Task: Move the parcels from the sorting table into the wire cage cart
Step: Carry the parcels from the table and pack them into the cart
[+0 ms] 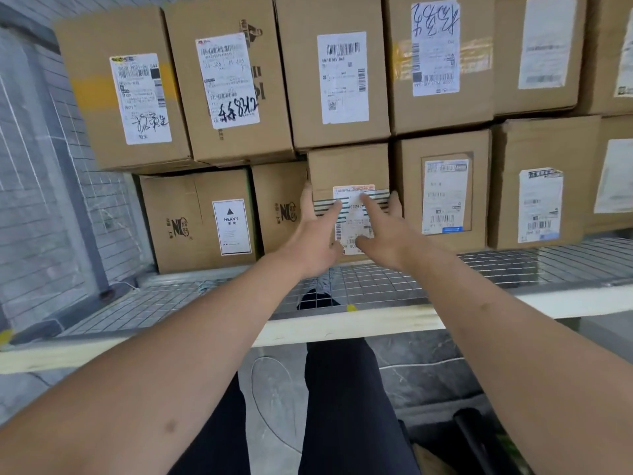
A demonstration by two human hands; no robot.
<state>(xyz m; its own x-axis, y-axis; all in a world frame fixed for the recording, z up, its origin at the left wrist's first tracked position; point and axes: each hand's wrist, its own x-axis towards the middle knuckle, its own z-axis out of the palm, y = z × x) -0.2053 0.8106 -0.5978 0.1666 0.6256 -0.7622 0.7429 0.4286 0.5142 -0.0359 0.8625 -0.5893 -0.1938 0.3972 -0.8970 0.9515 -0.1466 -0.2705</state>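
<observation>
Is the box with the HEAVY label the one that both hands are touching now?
No: the left hand and right hand press the narrow box to its right, while the HEAVY box stands untouched.

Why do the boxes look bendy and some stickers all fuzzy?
In the head view, the wide-angle lens bows straight lines, so the pale rail curves and the cartons lean outward at the edges. The HEAVY sticker reads sharply, but the label at the top right is washed out and smeared. The light is soft and even, with no hard shadows under the left hand or right hand.
</observation>
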